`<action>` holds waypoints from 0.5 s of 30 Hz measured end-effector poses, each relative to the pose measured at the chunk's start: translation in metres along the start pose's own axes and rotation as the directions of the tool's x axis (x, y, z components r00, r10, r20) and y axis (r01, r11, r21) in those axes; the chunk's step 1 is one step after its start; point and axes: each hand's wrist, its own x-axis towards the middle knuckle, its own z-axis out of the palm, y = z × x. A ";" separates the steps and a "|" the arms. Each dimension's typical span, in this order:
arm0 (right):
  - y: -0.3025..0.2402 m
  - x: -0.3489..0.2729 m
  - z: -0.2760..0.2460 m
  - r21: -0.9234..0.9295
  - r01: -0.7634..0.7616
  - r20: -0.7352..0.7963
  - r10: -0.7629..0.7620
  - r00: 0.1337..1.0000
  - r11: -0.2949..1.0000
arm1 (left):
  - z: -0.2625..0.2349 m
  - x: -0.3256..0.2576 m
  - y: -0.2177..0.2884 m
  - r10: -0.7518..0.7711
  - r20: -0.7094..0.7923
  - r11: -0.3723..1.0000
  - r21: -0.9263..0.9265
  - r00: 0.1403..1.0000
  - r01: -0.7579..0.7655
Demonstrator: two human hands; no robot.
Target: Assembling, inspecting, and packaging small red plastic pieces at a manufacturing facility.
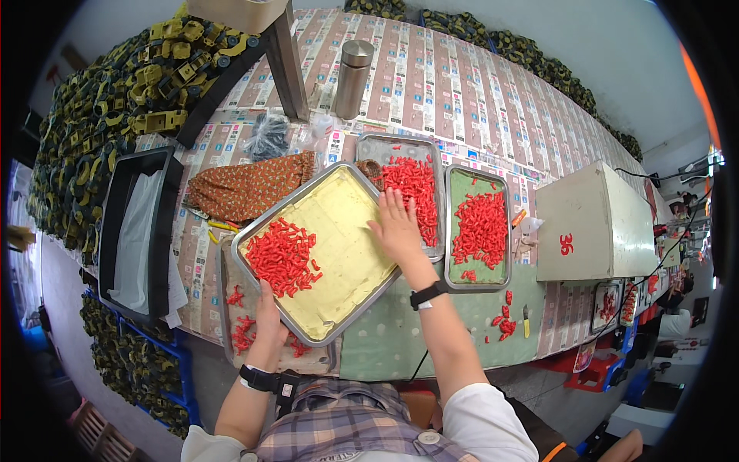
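A metal tray with a yellow lining (350, 223) sits tilted askew in front of me, its near-left corner over another tray (231, 266). Small red plastic pieces (282, 258) are heaped in its left part. My left hand (269, 319) grips its lower-left rim, the thumb showing and the other fingers hidden underneath. My right hand (399, 227) is open, fingers extended, at the yellow tray's right rim and beside the red pieces of a grey metal tray (373, 145). I cannot tell whether it touches them. A green-lined tray (458, 181) with more red pieces stands further right.
A black bin (110, 223) stands left, beneath piled toy vehicles (115, 115). Behind the trays are a patterned cloth sleeve (250, 185), a steel flask (354, 81) and a metal post (285, 65). A pale box (573, 223) and a small knife (526, 322) are right.
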 end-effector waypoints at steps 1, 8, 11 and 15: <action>0.007 -0.003 -0.005 0.038 -0.026 -0.013 0.026 1.000 0.999 | -0.001 0.000 0.000 0.001 0.000 1.000 -0.001 1.000 -0.001; 0.002 -0.040 -0.038 0.197 -0.119 -0.020 0.125 0.992 0.973 | -0.011 0.001 0.003 0.025 -0.066 0.998 0.057 0.998 -0.021; 0.007 -0.038 -0.020 0.007 -0.059 -0.170 0.059 0.984 0.998 | -0.004 0.001 0.003 0.037 -0.043 0.999 0.035 0.998 -0.035; 0.005 -0.032 -0.014 -0.006 -0.039 -0.182 0.037 0.983 0.999 | -0.012 0.004 0.003 0.034 -0.001 0.998 0.057 0.999 -0.034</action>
